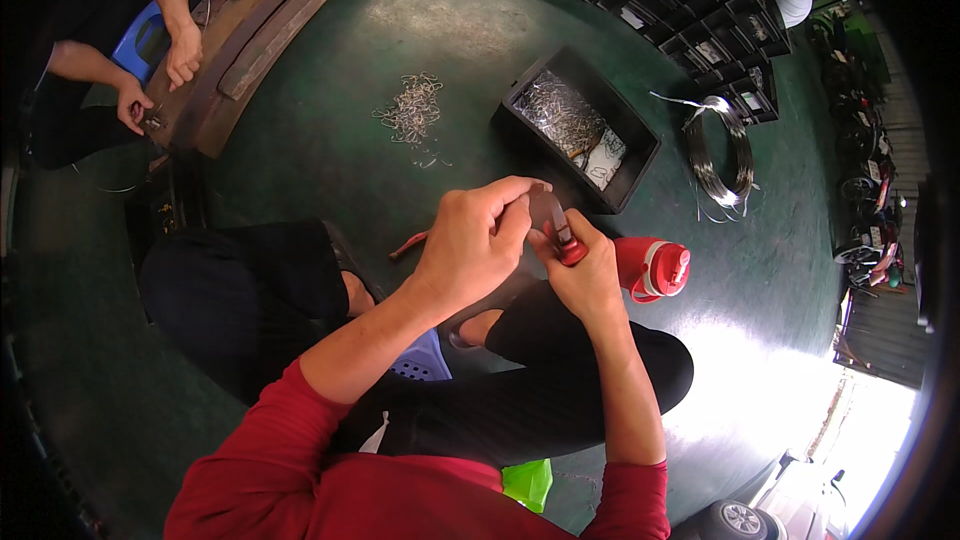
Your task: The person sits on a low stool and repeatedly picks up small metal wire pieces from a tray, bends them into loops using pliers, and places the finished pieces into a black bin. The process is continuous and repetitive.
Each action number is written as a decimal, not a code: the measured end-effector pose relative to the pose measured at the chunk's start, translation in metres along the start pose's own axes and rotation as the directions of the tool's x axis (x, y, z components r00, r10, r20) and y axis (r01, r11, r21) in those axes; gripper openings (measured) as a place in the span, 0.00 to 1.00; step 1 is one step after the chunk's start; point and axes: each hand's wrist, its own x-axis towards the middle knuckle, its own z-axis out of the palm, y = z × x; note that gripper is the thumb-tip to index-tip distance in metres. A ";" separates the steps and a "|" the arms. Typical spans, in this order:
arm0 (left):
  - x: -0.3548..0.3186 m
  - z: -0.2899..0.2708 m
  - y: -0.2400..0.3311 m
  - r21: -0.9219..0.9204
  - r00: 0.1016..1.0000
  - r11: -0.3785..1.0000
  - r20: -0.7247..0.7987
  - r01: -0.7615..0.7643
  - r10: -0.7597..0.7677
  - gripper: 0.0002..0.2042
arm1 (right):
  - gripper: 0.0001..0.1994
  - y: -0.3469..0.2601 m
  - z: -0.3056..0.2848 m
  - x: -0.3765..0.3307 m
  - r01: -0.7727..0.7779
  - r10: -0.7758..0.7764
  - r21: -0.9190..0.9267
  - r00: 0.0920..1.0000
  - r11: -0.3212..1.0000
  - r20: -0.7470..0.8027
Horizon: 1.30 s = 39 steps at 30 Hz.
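Note:
My right hand [585,275] is closed around a hand tool [570,248] with a red grip and a grey metal part; its exact kind is unclear. Beside it, my left hand [475,240] has thumb and fingers pinched together at the metal part [545,210]. Whatever the left fingers hold is too small or hidden to name. Both hands are raised in front of my knees. Beyond them on the floor lies a loose pile of bent wire pieces [412,110]. A black crate [632,180] contains many more wire pieces.
A red jug [650,270] stands by my right hand. A wire coil [720,155] lies at right, near stacked black crates [690,40]. Another red handle [408,244] is on the floor. At far left, a co-worker's hands [183,52] are at a metal bench [285,30].

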 end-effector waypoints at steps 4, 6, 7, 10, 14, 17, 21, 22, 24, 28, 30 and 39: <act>0.004 -0.003 -0.001 -0.039 0.995 0.998 0.081 0.057 -0.053 0.13 | 0.13 0.004 -0.001 0.002 0.001 -0.001 0.014 1.000 1.000 0.030; 0.010 -0.006 -0.002 -0.162 0.983 0.981 0.167 0.104 -0.076 0.14 | 0.14 0.007 -0.009 0.007 -0.001 -0.006 0.073 0.995 0.997 0.103; 0.013 -0.008 -0.002 -0.155 0.980 0.982 0.181 0.108 -0.079 0.14 | 0.14 0.008 -0.012 0.009 -0.032 0.012 0.129 0.988 0.991 0.154; 0.020 -0.011 -0.004 -0.154 0.985 0.984 0.164 0.084 -0.058 0.15 | 0.16 0.009 -0.022 0.012 -0.142 0.091 0.177 0.959 0.974 0.269; 0.027 -0.010 -0.006 -0.119 0.992 0.988 0.078 0.104 -0.095 0.12 | 0.16 0.004 -0.037 0.006 -0.133 0.131 0.001 0.978 0.991 0.161; 0.030 -0.004 -0.009 -0.137 0.989 0.980 0.053 0.147 -0.141 0.10 | 0.17 -0.001 -0.056 0.000 -0.172 0.181 -0.135 0.982 0.976 0.057; 0.048 0.013 -0.020 -0.099 0.986 0.982 0.057 0.162 -0.157 0.10 | 0.17 -0.003 -0.078 -0.006 -0.229 0.226 -0.144 0.973 0.963 -0.042; 0.058 0.019 -0.024 -0.080 0.992 0.990 0.059 0.117 -0.113 0.10 | 0.17 -0.002 -0.083 -0.007 -0.233 0.224 -0.135 0.971 0.963 -0.078; 0.102 0.038 -0.036 -0.084 0.990 0.994 0.132 0.065 -0.053 0.14 | 0.17 0.001 -0.092 -0.009 -0.239 0.222 -0.126 0.965 0.963 -0.136; 0.209 0.059 -0.058 0.432 0.996 0.899 0.081 -0.078 0.048 0.24 | 0.17 0.009 -0.105 -0.013 -0.298 0.271 -0.100 0.937 0.949 -0.220; 0.231 0.040 -0.084 0.405 0.988 0.903 0.011 -0.146 0.154 0.21 | 0.16 0.011 -0.110 -0.015 -0.350 0.308 -0.143 0.917 0.926 -0.253; 0.158 -0.071 -0.315 0.712 0.972 0.669 -0.091 0.215 -0.216 0.08 | 0.15 0.016 -0.103 -0.006 -0.368 0.325 -0.244 0.925 0.897 -0.199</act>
